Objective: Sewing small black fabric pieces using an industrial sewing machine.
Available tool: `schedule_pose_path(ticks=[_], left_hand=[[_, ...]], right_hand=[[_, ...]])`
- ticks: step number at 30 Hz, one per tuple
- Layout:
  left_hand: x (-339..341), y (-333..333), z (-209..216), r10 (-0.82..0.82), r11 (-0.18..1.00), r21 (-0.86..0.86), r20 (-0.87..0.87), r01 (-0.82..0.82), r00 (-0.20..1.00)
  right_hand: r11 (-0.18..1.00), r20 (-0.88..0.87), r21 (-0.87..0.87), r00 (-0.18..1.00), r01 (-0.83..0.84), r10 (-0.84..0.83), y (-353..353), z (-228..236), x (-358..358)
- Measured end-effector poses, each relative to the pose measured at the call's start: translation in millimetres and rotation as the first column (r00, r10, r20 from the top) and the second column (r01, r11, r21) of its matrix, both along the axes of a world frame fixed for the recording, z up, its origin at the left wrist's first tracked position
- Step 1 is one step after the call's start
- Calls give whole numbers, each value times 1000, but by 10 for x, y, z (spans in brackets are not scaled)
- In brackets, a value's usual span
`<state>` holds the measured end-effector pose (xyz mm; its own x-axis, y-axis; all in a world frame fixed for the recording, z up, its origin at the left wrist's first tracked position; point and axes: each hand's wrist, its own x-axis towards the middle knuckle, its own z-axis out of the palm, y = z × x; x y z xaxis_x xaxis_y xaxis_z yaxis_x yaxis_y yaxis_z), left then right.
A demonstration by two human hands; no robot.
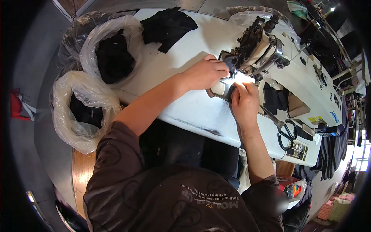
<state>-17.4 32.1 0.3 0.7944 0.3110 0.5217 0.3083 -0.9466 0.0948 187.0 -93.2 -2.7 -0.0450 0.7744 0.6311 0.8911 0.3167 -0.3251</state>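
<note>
Both hands meet at the needle area of a white sewing machine [288, 58], under a bright lamp glare. My left hand [205, 73] comes in from the left, its fingers bent and closed beside the needle area. My right hand [245, 101] reaches up from below, thumb and fingers pinched together just right of it. Glare washes out whatever lies between the fingertips, so I cannot make out what they hold. A dark metal plate [219, 92] shows below my left fingers. Black-handled scissors [284, 129] lie to the right of my right wrist.
Two clear plastic bags [133, 33] [63, 112] holding black fabric stand at the left table edge. Black cloth pieces [168, 27] lie on the far side of the white tabletop [181, 104]. More black fabric [275, 99] sits under the machine arm. Dark cloth [328, 154] hangs at the right.
</note>
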Motion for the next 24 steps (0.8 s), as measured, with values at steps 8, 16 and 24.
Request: schedule_pose_path(ticks=[8,16,24], left_hand=[[53,-458,51,150,986,-57,-80,-155,986],[68,-457,35,130,991,-36,-27,-131,991],[154,-266,-18,195,980,-31,-76,-198,978]], right_hand=[[998,-12,-22,998,-59,59,-29,11,1],[997,21,-16,997,-71,71,-45,9,19],[998,59,-52,998,-26,30,-19,42,-17]])
